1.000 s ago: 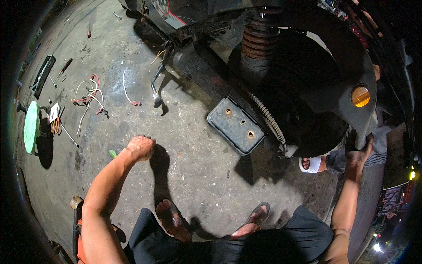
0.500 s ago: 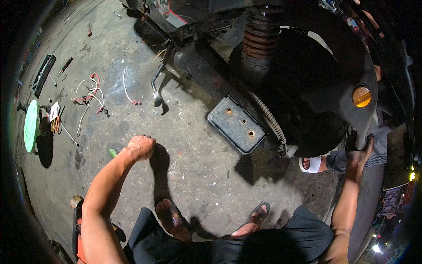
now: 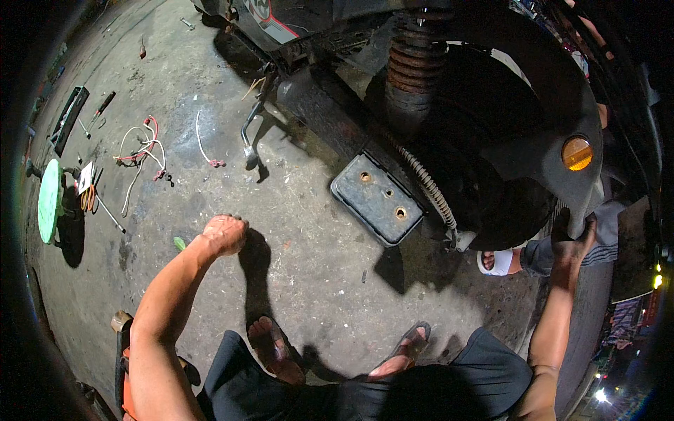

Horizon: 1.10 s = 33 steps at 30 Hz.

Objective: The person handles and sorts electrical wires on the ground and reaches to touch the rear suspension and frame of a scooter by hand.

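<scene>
My left hand [image 3: 226, 234] is closed in a fist above the concrete floor, away from the parked motorbike. Its palm side is turned away, so anything inside the fingers is hidden. On the right, my right hand [image 3: 578, 240] is closed around the lower tip of the motorbike's black mudguard [image 3: 554, 151], below an orange reflector [image 3: 578, 154]; part of its fingers is hidden. Between my hands, a black box-shaped part with three holes [image 3: 379, 198] sits low on the bike. A rusty shock spring [image 3: 417, 67] and a ribbed hose [image 3: 428, 179] are near it.
The bike's side stand [image 3: 248, 140] reaches the floor. Loose red and white wires [image 3: 149, 151], a screwdriver [image 3: 107, 103], a black tray [image 3: 70, 121] and a green-topped stool [image 3: 50, 201] are at left. Another person's foot in a white sandal [image 3: 497, 262] is beside the wheel.
</scene>
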Motion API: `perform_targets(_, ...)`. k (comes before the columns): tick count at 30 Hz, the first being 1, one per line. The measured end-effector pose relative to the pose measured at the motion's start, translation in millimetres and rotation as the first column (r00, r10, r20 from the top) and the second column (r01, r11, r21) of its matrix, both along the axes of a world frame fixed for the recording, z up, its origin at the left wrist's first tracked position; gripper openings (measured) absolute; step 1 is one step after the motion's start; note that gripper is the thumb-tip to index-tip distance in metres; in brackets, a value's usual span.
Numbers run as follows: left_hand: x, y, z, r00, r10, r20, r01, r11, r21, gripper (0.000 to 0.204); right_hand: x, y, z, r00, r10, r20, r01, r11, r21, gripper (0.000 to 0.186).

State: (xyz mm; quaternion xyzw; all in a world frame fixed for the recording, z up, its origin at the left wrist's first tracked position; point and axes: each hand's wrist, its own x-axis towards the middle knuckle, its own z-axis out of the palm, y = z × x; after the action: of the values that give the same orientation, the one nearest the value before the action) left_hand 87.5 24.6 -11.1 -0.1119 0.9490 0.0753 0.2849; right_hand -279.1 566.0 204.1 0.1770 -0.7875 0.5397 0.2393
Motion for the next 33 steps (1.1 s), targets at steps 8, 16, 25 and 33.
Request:
perform_targets(8,1,-1,-3,1.000,-0.008,-0.003,0.008,1.000,-0.012,0.019,16,-18,5,0.978,-0.149,-0.145,0.192,0.917,0.350,0.046)
perform_targets(16,1,-2,-9,1.000,-0.015,0.015,0.015,1.000,0.001,0.020,7,-7,2,0.993,-0.089,-0.078,0.106,0.961,0.254,0.046)
perform_targets(25,3,-3,-9,1.000,-0.014,0.004,0.014,1.000,0.007,0.022,-4,3,-3,0.981,0.106,0.162,-0.071,0.976,-0.206,0.043)
perform_targets(33,2,-4,-13,1.000,-0.004,0.017,0.004,1.000,0.009,0.023,-6,8,0,0.985,0.085,0.149,-0.054,0.978,-0.202,0.041)
